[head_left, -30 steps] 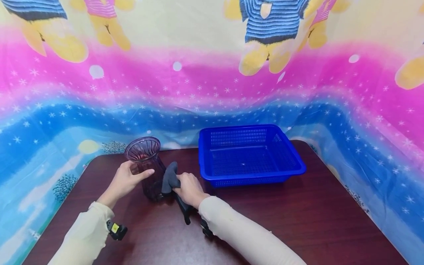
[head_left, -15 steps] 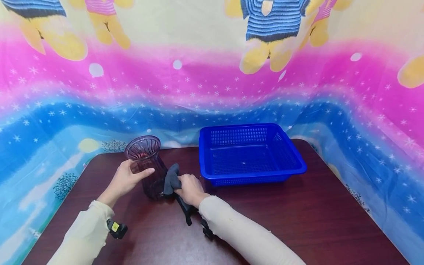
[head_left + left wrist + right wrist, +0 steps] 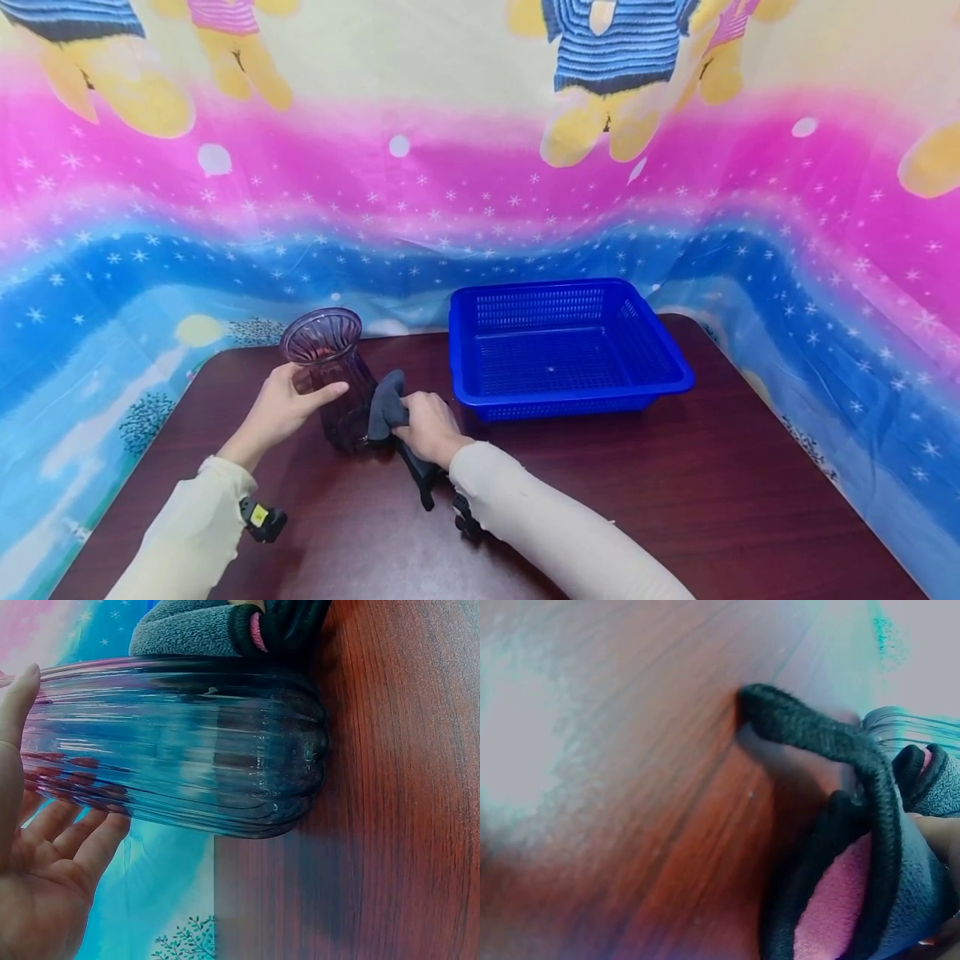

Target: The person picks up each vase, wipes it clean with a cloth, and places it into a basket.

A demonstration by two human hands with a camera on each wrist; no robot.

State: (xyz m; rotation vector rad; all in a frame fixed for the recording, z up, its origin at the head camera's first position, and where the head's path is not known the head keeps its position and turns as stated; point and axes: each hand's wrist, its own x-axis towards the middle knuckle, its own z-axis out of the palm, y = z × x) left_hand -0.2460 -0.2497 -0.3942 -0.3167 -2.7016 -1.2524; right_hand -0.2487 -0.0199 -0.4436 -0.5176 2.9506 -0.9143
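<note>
Head view: left hand (image 3: pixel 281 408) grips the upright purple glass vase (image 3: pixel 333 379) on the table (image 3: pixel 675 483), right hand (image 3: pixel 427 427) pressing a grey cloth (image 3: pixel 384 404) to its side; left wrist view: fingers (image 3: pixel 82 844) curl around the vase (image 3: pixel 187 746); right wrist view: cloth (image 3: pixel 870 847) bunched in the grip.

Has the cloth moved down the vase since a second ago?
Yes, slightly. Judged against the vase, the right hand has slid the cloth a little lower; its top now sits further below the vase's rim.
</note>
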